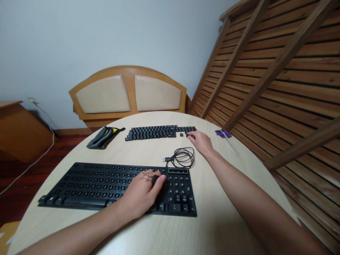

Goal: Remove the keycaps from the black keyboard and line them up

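Note:
A black keyboard [87,180] lies across the near part of the table, most of its keycaps off and bare key stems showing. Some keycaps remain along its bottom row and at the lower number pad. My left hand [140,193] rests over its right half, thumb and forefinger closed on a black keycap [154,179]. Farther back, loose black keycaps [152,132] are laid out in keyboard order. My right hand [201,141] reaches the right end of that layout, fingertips pinched together at a keycap [189,134]; the fingers partly hide it.
A coiled black USB cable [183,157] lies behind the keyboard. A dark pouch with yellow trim [103,137] sits at the table's left. To the right are a purple cloth [222,133] and a thin pale stick [233,146]. A slatted wooden frame [265,81] leans beside the table.

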`<state>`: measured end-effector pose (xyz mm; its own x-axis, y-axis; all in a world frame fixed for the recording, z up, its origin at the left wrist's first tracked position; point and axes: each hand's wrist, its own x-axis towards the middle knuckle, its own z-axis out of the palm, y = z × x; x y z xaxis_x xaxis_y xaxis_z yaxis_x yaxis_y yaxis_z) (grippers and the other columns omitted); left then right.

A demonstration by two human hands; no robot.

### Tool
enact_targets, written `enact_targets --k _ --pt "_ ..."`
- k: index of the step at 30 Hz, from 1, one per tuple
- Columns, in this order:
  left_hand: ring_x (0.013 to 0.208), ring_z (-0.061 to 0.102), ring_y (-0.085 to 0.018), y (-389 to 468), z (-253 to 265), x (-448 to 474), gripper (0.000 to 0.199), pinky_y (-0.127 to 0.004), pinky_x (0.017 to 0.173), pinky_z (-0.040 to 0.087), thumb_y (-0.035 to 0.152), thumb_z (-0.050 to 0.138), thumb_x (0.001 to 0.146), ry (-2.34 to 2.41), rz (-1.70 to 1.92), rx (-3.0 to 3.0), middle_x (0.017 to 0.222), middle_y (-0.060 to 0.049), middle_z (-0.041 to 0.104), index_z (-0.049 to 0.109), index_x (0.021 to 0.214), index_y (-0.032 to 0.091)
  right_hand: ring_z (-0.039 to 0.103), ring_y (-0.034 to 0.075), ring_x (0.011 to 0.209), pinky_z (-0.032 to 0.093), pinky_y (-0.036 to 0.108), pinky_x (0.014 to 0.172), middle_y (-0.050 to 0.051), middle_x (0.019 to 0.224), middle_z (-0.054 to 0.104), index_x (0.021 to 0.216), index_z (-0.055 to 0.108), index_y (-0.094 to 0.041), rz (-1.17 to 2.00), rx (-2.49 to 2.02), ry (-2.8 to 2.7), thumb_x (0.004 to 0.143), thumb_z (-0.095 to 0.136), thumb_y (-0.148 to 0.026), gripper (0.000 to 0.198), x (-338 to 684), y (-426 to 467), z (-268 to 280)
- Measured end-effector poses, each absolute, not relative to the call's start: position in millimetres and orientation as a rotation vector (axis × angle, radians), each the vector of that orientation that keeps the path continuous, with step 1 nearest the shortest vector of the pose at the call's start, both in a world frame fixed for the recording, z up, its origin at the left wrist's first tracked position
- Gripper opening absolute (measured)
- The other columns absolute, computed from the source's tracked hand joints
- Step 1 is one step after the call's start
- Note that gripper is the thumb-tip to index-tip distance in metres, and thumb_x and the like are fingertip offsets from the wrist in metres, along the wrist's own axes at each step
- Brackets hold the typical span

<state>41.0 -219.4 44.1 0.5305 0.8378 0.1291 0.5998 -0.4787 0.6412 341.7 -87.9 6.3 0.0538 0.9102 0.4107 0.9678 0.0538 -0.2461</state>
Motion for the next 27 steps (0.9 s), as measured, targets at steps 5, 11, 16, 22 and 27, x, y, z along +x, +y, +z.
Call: enact_targets --k 5,11,16,22,27 --pt "0.083 0.061 -0.022 -219.0 45.5 41.9 0.041 -0.037 0.077 0.046 0.038 0.033 0.1 1.173 0.581 2.26 0.078 -0.004 0.064 0.058 0.073 0.021 0.067 0.024 0.095 0.049 0.033 0.078 0.004 0.106 0.074 0.113 0.071 -0.027 -0.149 -1.882 -1.86 0.091 0.056 -0.032 0.027 341.9 -85.1 5.5" --pt "0.082 0.061 -0.022 -219.3 45.5 42.4 0.041 -0.037 0.077 0.047 0.037 0.034 0.1 1.179 0.596 2.255 0.079 -0.005 0.066 0.06 0.074 0.02 0.067 0.024 0.095 0.05 0.034 0.079 0.005 0.106 0.074 0.115 0.07 -0.026 -0.151 -1.875 -1.854 0.091 0.056 -0.032 0.028 342.2 -84.6 4.9" --pt "0.082 0.061 -0.022 -219.4 46.4 42.9 0.042 -0.037 0.075 0.047 0.038 0.033 0.1 1.193 0.557 2.264 0.078 -0.005 0.065 0.058 0.072 0.02 0.067 0.024 0.095 0.05 0.033 0.078 0.006 0.105 0.074 0.115 0.071 -0.026 -0.155 -1.871 -1.858 0.091 0.057 -0.031 0.028 341.4 -83.8 5.6" --pt "0.083 0.062 -0.022 -219.0 45.9 42.9 0.042 -0.036 0.075 0.048 0.037 0.033 0.1 1.192 0.581 2.268 0.078 -0.005 0.065 0.058 0.071 0.02 0.066 0.023 0.09 0.049 0.032 0.074 0.004 0.101 0.073 0.117 0.069 -0.025 -0.174 -1.843 -1.867 0.091 0.057 -0.029 0.029 343.2 -81.0 2.9" --pt "0.084 0.062 -0.023 -219.3 46.5 43.5 0.042 -0.038 0.077 0.048 0.038 0.033 0.1 1.196 0.572 2.26 0.077 -0.006 0.065 0.059 0.072 0.02 0.059 0.025 0.101 0.049 0.036 0.083 0.008 0.11 0.066 0.12 0.067 -0.024 -0.248 -1.753 -1.932 0.091 0.058 -0.028 0.031 340.7 -83.9 4.3"
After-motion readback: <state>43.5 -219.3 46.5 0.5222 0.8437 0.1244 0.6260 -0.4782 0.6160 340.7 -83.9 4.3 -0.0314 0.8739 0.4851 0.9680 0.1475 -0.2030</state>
